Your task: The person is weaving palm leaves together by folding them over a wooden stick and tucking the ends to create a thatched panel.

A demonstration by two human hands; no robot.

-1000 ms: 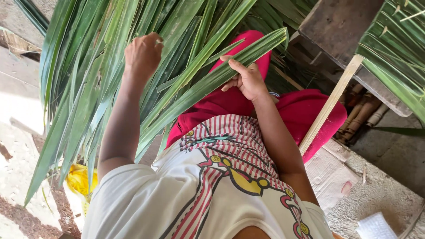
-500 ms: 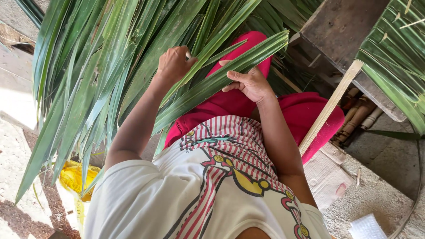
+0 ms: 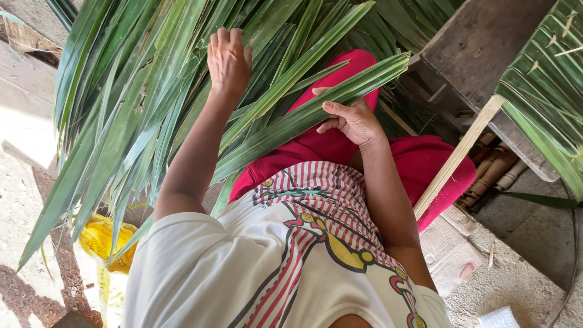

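Hands first: since half a second back our left hand [image 3: 228, 59] has slid up and out, and now lies curled with fingers loosely bent on the fanned palm leaves [image 3: 130, 115], while our right hand [image 3: 351, 119] hasn't budged, pinching the long folded leaf [image 3: 303, 118] that runs across our lap. Those leaves are stiff, glossy, ribbed green blades tapering to points, spread over the red trousers [image 3: 425, 164] and hiding most of the ground. Off to our right we've got a pale stick [image 3: 458, 155] leaning by a weathered wooden board [image 3: 480, 42], and a yellow bag [image 3: 100, 240] sits low on our left.
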